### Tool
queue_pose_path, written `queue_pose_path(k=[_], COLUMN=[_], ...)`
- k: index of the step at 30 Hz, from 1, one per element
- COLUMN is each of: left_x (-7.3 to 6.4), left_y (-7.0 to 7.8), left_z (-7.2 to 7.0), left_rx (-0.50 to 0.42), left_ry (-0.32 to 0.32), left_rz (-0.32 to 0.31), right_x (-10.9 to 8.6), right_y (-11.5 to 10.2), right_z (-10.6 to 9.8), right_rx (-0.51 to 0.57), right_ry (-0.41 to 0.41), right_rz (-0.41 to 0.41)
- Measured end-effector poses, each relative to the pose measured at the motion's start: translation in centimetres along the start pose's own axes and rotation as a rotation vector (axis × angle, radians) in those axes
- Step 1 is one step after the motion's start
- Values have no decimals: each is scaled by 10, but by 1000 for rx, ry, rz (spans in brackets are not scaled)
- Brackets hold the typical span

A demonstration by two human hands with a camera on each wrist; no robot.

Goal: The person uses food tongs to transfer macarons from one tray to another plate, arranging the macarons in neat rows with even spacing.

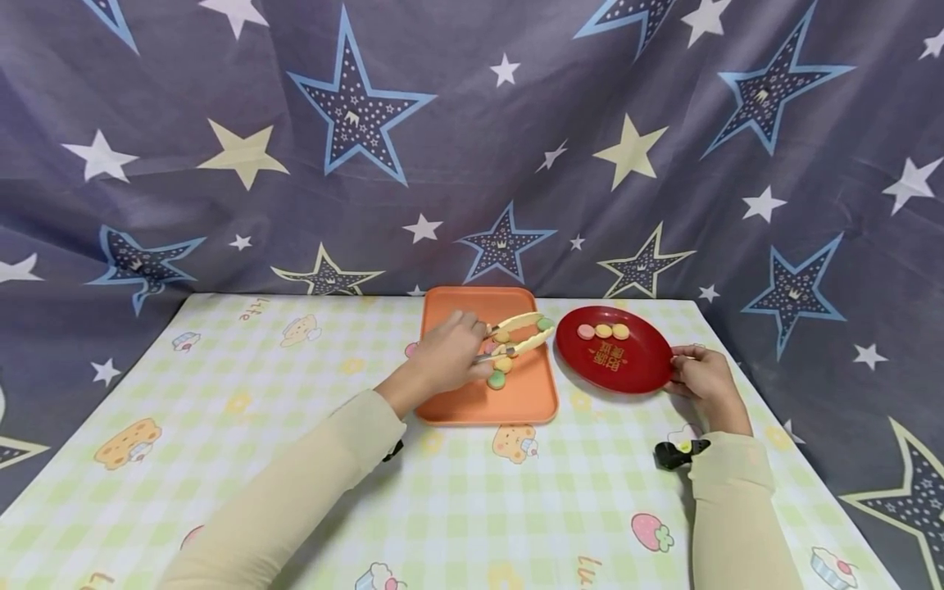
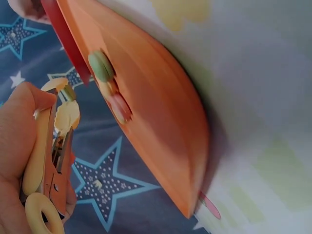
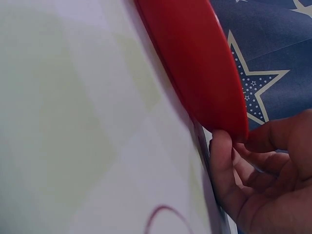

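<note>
My left hand [image 1: 448,354] grips a pair of tongs [image 1: 533,341] with cream-coloured tips above the orange tray [image 1: 450,407]. Between the tong tips sits a green macaron [image 2: 69,92], near the tray's right edge in the head view. Several more macarons lie in the tray below, among them a green one [image 1: 496,380] and a pink one [image 2: 119,106]; the tongs partly cover the group. At the right, my right hand [image 1: 706,383] pinches the rim of a red plate [image 1: 642,360] between thumb and fingers. On the plate, a pink macaron [image 1: 586,332] and two yellow macarons [image 1: 612,331] stand in a row.
The tray and plate stand side by side toward the back of the table, which has a green checked cloth [image 1: 310,426] with printed pictures. Behind the table hangs a dark curtain [image 1: 472,164] with stars. A black strap [image 1: 673,455] shows at the right wrist.
</note>
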State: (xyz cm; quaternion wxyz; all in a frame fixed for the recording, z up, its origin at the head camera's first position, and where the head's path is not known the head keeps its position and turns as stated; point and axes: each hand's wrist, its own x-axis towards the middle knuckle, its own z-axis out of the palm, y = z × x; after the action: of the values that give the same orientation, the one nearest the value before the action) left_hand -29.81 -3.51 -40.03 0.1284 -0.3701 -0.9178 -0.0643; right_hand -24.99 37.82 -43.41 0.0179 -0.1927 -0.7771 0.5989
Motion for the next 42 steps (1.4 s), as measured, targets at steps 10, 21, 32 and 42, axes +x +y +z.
queue_pose_path(k=[10,21,32,42], left_x=[12,29,48,65], left_y=[21,43,60,74], left_z=[2,10,16,7], left_rx=[23,42,151,208], left_ry=[-41,-60,-86,-137], left_rz=[35,60,107,91], right_x=[3,1,0,1], right_y=[1,0,0,0], right_z=[0,2,2,1], right_rx=[8,-17,-14,-6], right_ry=[10,6,6,12], right_rz=[-9,-2,4,6])
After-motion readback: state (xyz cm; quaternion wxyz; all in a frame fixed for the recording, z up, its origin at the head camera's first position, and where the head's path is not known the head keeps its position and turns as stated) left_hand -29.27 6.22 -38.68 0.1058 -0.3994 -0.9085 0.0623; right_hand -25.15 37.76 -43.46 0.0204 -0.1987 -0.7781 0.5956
